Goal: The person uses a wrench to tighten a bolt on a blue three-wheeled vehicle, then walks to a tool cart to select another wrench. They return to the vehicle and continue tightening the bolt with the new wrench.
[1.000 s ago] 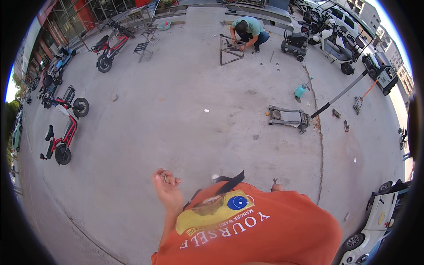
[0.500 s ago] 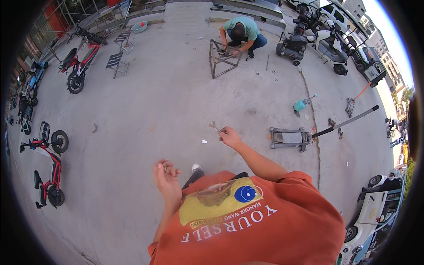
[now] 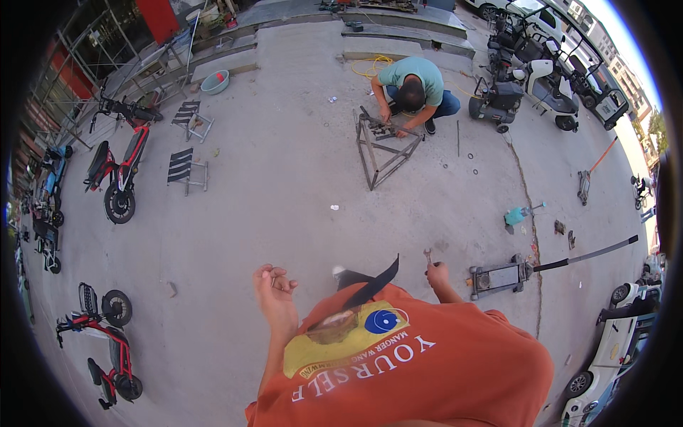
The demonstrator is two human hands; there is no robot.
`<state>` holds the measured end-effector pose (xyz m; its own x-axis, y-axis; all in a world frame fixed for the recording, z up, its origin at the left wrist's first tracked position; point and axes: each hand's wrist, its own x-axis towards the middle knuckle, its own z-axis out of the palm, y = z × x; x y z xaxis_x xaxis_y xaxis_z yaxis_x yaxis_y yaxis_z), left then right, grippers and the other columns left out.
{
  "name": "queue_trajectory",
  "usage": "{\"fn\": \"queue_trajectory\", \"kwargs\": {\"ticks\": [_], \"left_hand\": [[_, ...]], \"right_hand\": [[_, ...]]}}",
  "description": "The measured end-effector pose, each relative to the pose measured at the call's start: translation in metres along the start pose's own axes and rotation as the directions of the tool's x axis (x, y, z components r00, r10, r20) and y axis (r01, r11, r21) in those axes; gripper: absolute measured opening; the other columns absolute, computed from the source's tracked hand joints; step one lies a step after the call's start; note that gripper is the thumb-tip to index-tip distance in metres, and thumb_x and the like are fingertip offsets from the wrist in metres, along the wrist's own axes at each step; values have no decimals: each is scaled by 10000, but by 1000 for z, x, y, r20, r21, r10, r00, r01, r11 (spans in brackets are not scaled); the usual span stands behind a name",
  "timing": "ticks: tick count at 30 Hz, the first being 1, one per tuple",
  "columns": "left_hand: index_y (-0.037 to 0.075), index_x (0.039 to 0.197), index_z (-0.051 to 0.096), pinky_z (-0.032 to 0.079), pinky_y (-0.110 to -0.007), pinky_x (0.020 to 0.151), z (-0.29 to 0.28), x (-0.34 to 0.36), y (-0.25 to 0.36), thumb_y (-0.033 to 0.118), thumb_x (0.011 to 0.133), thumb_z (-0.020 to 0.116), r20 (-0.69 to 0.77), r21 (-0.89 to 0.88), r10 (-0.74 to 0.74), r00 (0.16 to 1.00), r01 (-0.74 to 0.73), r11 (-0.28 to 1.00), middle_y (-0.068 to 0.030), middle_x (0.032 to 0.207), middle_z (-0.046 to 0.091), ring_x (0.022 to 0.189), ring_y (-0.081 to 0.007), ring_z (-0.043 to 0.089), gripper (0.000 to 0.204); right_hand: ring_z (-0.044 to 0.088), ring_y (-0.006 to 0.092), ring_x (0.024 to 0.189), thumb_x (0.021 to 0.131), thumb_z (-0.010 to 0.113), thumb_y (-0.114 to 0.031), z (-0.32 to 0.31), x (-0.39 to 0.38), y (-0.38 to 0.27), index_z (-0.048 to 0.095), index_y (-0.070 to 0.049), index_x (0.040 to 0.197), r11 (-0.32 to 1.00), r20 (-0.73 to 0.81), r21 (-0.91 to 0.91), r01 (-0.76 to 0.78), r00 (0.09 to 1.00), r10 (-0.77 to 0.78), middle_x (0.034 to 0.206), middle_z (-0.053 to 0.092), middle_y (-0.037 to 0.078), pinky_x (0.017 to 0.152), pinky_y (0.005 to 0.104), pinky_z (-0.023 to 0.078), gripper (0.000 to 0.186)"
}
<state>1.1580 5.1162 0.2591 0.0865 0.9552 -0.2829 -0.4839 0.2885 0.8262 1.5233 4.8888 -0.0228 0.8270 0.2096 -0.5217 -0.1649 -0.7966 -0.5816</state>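
My right hand (image 3: pixel 438 272) is closed round an open-ended wrench (image 3: pixel 427 254), whose jaw sticks out beyond the fingers. Off to the left and empty, my left hand (image 3: pixel 276 292) hangs in front of my orange shirt with its fingers loosely curled and partly apart. Ahead, a person in a green shirt (image 3: pixel 413 75) crouches with both hands at a metal frame (image 3: pixel 375 160) of welded bars. The grey floor jack (image 3: pixel 498 277) with its long handle lies to the right of my right hand.
A teal spray bottle (image 3: pixel 516 215) stands near a floor crack. Thin rings and a rod (image 3: pixel 458 137) lie beside the crouching person. Two folding stools (image 3: pixel 186 169), a basin (image 3: pixel 214 83) and red electric bikes (image 3: pixel 119 359) are on the left. Scooters (image 3: pixel 551 96) and a white vehicle (image 3: pixel 612 349) line the right.
The ground and the things on it have shifted down in the view, and the metal frame looks nearer. My right hand has swung outward to the right with the wrench. My left hand stays curled.
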Motion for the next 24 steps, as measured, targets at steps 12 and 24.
{"fn": "queue_trajectory", "kwargs": {"ticks": [12, 24], "left_hand": [[69, 1089, 493, 476, -318, 670, 55, 355, 34, 208, 917, 552, -178, 44, -137, 974, 147, 988, -58, 895, 552, 628, -93, 478, 228], [57, 1118, 473, 494, -327, 739, 284, 768, 86, 134, 943, 527, 413, 356, -205, 887, 51, 933, -60, 892, 568, 695, -78, 492, 198]], "right_hand": [[654, 175, 652, 841, 599, -173, 290, 61, -598, 595, 22, 907, 734, 442, 440, 517, 588, -678, 704, 658, 89, 590, 316, 505, 205], [518, 166, 423, 832, 573, -151, 274, 279, -674, 580, 31, 836, 888, -85, 435, 152, 988, -127, 604, 586, 93, 373, 311, 382, 183]]}}
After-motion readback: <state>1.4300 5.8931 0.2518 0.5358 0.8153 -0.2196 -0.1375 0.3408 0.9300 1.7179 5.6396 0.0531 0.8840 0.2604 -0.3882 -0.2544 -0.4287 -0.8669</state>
